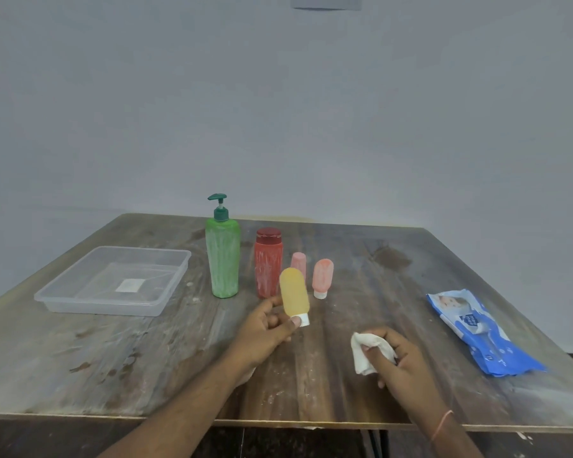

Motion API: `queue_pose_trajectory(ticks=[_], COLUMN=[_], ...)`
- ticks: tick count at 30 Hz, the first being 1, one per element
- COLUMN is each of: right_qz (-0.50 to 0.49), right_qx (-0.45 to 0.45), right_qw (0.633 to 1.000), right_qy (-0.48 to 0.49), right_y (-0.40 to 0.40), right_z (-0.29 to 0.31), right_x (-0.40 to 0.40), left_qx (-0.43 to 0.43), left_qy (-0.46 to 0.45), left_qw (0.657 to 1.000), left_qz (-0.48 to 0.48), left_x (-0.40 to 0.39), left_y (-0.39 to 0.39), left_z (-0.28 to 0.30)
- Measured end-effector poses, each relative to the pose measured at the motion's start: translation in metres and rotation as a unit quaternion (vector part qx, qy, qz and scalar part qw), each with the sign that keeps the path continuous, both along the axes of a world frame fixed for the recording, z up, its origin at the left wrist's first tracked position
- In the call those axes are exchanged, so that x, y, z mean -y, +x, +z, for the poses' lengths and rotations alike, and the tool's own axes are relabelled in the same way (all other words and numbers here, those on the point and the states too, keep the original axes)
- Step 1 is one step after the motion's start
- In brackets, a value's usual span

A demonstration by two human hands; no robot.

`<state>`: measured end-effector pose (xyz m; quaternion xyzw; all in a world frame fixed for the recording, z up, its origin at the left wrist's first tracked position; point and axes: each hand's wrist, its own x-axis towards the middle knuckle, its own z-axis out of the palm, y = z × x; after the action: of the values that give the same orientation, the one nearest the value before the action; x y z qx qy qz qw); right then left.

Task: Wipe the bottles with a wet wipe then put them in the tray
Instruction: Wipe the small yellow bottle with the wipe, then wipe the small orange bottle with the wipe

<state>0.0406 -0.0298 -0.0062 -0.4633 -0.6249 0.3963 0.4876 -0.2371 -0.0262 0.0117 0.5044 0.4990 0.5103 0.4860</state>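
My left hand (268,328) pinches a small yellow tube bottle (293,292) near its white cap, holding it upright with the cap down above the table. To its right my right hand (398,358) grips a crumpled white wet wipe (364,352). Behind them stand a tall green pump bottle (222,259), a red bottle (267,264), a small pink tube (298,263) and an orange-pink tube (322,278), all streaked with white powder. A clear plastic tray (60,300) sits at the left with no bottles in it.
A blue pack of wet wipes (480,332) lies at the right side of the worn wooden table (146,358). The table's front edge runs just under my forearms. A plain wall stands behind the table.
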Motion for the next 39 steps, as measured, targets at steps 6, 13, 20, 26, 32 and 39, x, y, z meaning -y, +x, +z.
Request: queue_pose_trajectory(ticks=[6, 13, 20, 26, 32, 39], right_qz=[0.010, 0.043, 0.044, 0.039, 0.042, 0.044], right_qx=[-0.039, -0.034, -0.027, -0.026, -0.025, -0.028], right_qw=[0.999, 0.998, 0.999, 0.999, 0.999, 0.998], right_qy=[-0.010, 0.002, 0.010, 0.020, 0.024, 0.021], right_y=[0.021, 0.023, 0.025, 0.024, 0.023, 0.024], right_z=[-0.008, -0.007, -0.010, -0.010, -0.007, -0.009], right_x=[-0.002, -0.004, -0.007, -0.008, -0.005, -0.007], left_qx=[-0.055, -0.192, -0.282, -0.320, -0.330, -0.274], left_qy=[0.021, 0.001, -0.027, -0.017, -0.007, 0.012], left_qw=[0.997, 0.980, 0.959, 0.947, 0.944, 0.961], left_qz=[-0.059, -0.052, -0.025, -0.015, -0.005, 0.019], left_x=[-0.054, -0.106, -0.145, -0.161, -0.163, -0.130], left_y=[0.070, 0.123, 0.141, 0.150, 0.150, 0.145], left_z=[0.009, 0.003, 0.004, -0.002, -0.007, -0.011])
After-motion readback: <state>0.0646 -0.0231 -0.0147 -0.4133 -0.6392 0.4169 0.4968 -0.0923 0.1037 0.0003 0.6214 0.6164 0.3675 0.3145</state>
